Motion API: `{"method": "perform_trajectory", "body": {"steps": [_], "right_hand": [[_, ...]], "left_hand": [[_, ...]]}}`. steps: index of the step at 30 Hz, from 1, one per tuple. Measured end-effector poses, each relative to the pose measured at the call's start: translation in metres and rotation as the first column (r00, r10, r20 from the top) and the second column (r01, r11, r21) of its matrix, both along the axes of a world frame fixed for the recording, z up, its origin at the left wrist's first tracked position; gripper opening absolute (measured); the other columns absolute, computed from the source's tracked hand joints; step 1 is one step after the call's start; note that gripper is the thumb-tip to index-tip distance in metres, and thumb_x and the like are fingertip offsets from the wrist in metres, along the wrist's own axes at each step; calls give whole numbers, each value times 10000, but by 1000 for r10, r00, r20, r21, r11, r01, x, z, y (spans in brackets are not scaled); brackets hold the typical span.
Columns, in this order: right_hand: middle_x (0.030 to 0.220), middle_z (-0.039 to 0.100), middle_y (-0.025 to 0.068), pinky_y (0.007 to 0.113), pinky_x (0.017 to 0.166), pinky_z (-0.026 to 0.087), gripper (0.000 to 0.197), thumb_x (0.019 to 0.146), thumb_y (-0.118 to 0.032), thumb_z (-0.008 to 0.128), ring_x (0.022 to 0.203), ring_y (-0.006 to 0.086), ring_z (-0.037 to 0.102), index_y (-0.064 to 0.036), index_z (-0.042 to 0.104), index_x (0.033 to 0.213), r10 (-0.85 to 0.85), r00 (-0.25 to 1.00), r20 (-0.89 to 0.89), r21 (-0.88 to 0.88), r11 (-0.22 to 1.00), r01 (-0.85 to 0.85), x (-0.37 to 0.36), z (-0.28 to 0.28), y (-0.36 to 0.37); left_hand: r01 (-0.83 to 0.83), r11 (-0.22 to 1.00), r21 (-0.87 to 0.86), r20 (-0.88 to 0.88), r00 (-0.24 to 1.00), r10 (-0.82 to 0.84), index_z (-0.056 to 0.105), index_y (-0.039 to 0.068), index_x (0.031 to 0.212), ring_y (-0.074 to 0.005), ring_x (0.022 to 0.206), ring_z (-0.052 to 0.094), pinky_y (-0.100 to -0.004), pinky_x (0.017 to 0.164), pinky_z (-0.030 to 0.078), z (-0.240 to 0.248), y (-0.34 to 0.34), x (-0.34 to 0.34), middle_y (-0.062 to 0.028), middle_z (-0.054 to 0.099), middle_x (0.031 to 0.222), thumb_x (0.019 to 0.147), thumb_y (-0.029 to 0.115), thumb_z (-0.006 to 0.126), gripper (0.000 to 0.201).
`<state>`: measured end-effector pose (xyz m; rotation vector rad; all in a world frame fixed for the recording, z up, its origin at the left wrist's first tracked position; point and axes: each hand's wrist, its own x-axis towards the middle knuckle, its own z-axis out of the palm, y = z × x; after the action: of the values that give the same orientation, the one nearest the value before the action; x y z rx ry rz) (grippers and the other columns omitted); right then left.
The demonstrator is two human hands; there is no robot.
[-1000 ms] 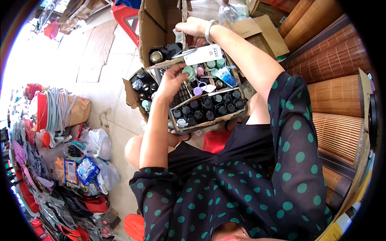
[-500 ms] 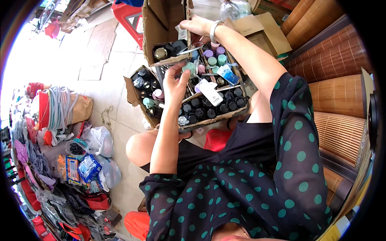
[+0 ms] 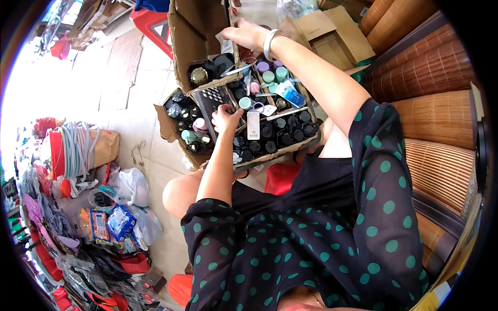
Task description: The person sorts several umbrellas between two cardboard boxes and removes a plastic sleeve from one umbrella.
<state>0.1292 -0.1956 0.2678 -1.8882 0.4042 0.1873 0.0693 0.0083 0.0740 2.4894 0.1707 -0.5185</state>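
My right hand [image 3: 246, 35], with a pale bangle at the wrist, grips the right wall of a tall open cardboard box [image 3: 199, 23]; some of its fingers are hidden. Inside that box are dark bottles, one with a gold cap [image 3: 199, 76]. My left hand [image 3: 226, 120] is in a black crate [image 3: 212, 101] with a perforated panel. Its fingers are curled together, and what they hold is hidden. Right beside them stands a mint-green lid [image 3: 245, 103]. A white tag [image 3: 253, 126] lies over several black-capped bottles [image 3: 283, 137]. Purple lids [image 3: 263, 67] fill the far side.
Left of the crate, a smaller carton [image 3: 168, 122] holds more bottles. A red plastic stool [image 3: 150, 28] stands beyond. Bagged goods [image 3: 137, 186] pile up on the left. Rolled bamboo blinds [image 3: 430, 114] line the right, and an open carton [image 3: 337, 41] sits at the far right.
My left hand has left the mint-green lid and come nearer and slightly left, fingers now curled by the crate's panel. The white tag has turned upright. My right hand stays at the cardboard box.
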Motion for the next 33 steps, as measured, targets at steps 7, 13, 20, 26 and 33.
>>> {"method": "perform_trajectory", "body": {"steps": [7, 13, 20, 26, 33], "right_hand": [[1037, 585, 227, 432, 653, 562, 706, 749, -438, 571, 736, 276, 658, 60, 401, 1221, 31, 998, 54, -72, 997, -27, -2, -1, 3], [825, 624, 172, 327, 555, 549, 682, 752, -444, 565, 642, 219, 660, 93, 436, 1151, 48, 998, -37, 48, 998, -46, -10, 14, 4], [1255, 429, 266, 352, 891, 451, 465, 838, -438, 492, 1045, 329, 563, -73, 572, 1116, 156, 980, 126, -220, 967, -126, 3, -18, 1], [1238, 440, 290, 369, 973, 366, 505, 819, -445, 503, 1139, 384, 479, -35, 563, 1107, 200, 965, 170, -263, 953, -151, -1, -17, -3], [1100, 532, 272, 331, 881, 421, 566, 797, -400, 510, 1038, 333, 547, 78, 506, 1100, 107, 989, 99, -67, 993, -100, -7, -16, -6]], "left_hand": [[-124, 821, -558, -127, 990, 64, 541, -26, 1091, -207, 903, 531, -336, 770, 457, -22, -6, 27, -116, 544, 1060, 695, 244, 711, 508], [-122, 818, -562, -214, 977, -1, 463, 11, 1058, -186, 852, 517, -318, 736, 460, -28, -12, 25, -94, 521, 971, 614, 82, 779, 550], [262, 925, -274, 65, 965, -254, 422, 33, 1044, -201, 778, 492, -321, 694, 444, -40, -6, 34, -83, 498, 901, 610, 197, 804, 601], [280, 940, -196, 64, 960, -273, 423, 17, 1037, -284, 864, 489, -376, 778, 429, -30, -16, 28, -137, 488, 932, 587, 256, 799, 633], [314, 930, -189, 80, 949, -304, 430, -21, 1040, -308, 892, 452, -395, 788, 406, -31, -18, 25, -177, 466, 939, 597, 279, 774, 636]]}}
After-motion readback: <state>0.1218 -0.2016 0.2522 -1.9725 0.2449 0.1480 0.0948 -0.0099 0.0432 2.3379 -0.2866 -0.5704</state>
